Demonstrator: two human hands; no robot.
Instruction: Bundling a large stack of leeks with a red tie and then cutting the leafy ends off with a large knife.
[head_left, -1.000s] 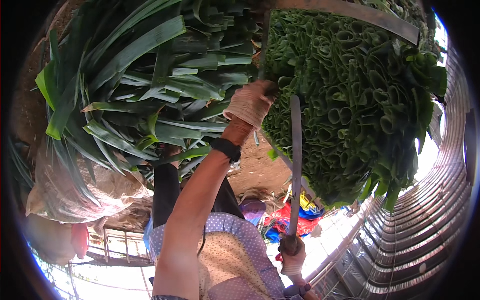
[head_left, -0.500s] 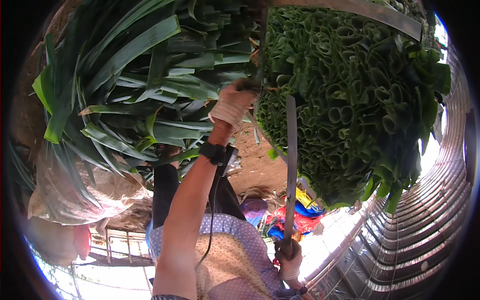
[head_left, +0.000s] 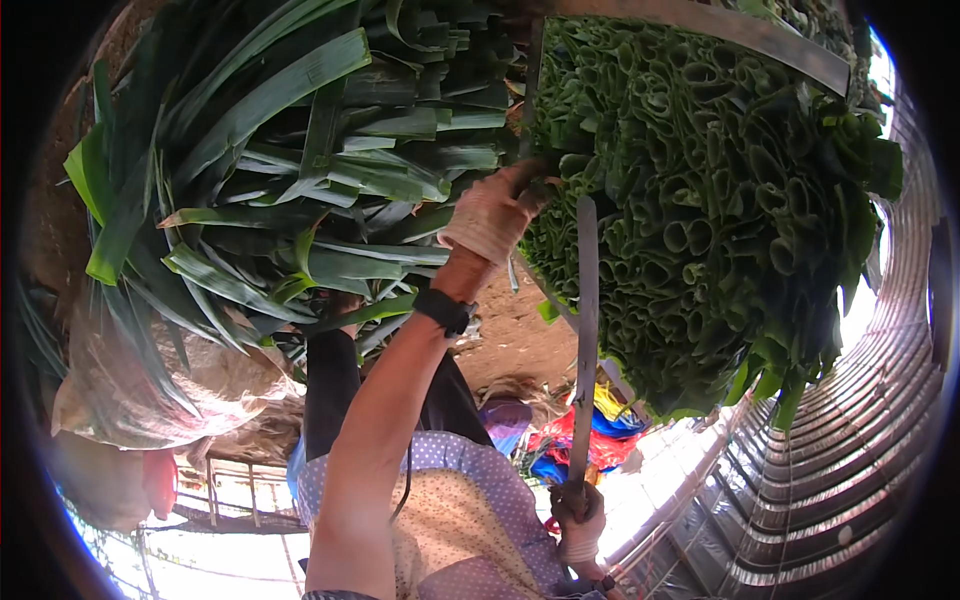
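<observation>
My right hand (head_left: 580, 525), gloved, is closed round the handle of a long knife (head_left: 587, 300). The blade points up and away from me, its tip in front of the cut face of a big packed stack of green leek leaves (head_left: 700, 200). My left hand (head_left: 497, 210), in a glove with a pale cuff, is at that stack's left edge. Its dark fingertips are bent together against the cut ends, and whatever they pinch is too small to make out. Long loose leek leaves (head_left: 290, 130) lie in a heap to the left of this hand.
A flat metal bar (head_left: 730, 35) crosses the stack's far side. Brown ground (head_left: 515, 325) shows between heap and stack. Nearer lie a pale plastic sheet (head_left: 160, 390) and colourful bags (head_left: 600, 435). Ribbed roofing (head_left: 840, 480) curves along the right.
My left hand has moved right, from the frame's edge onto the cut leaf ends. The knife and my right hand have hardly moved.
</observation>
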